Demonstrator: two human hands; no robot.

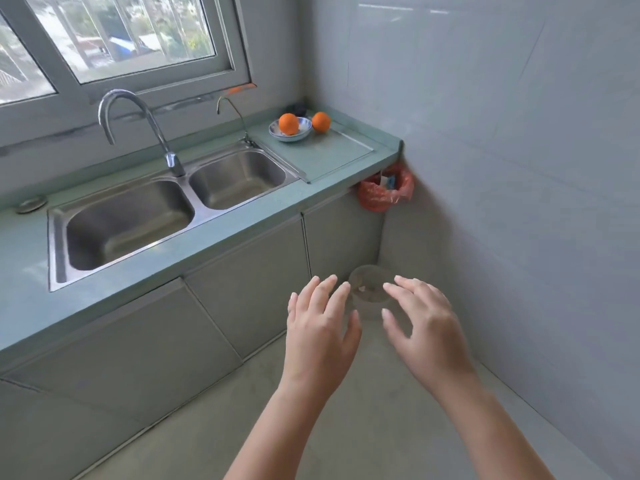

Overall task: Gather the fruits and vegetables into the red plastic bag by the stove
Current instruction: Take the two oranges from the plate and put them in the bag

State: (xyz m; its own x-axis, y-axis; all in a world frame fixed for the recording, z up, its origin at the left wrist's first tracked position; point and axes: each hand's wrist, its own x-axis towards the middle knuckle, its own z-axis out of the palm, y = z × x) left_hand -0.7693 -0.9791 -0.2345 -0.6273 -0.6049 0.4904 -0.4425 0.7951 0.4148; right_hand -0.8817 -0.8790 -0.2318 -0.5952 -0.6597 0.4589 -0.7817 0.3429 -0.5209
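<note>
Two oranges rest at the far right end of the counter: one orange (pixel 288 124) in a small blue-and-white bowl (pixel 298 133), the other orange (pixel 321 121) beside the bowl on the counter. A red plastic bag (pixel 375 195) hangs below the counter's right corner against the wall. My left hand (pixel 320 323) and my right hand (pixel 424 323) are both held out low in front of me, fingers spread, holding nothing, far from the oranges and the bag.
A double steel sink (pixel 138 216) with a curved tap (pixel 138 129) fills the green counter (pixel 242 233). A glass board (pixel 325 157) lies under the bowl. A small grey bin (pixel 369 284) stands on the floor in the corner. Tiled wall on the right.
</note>
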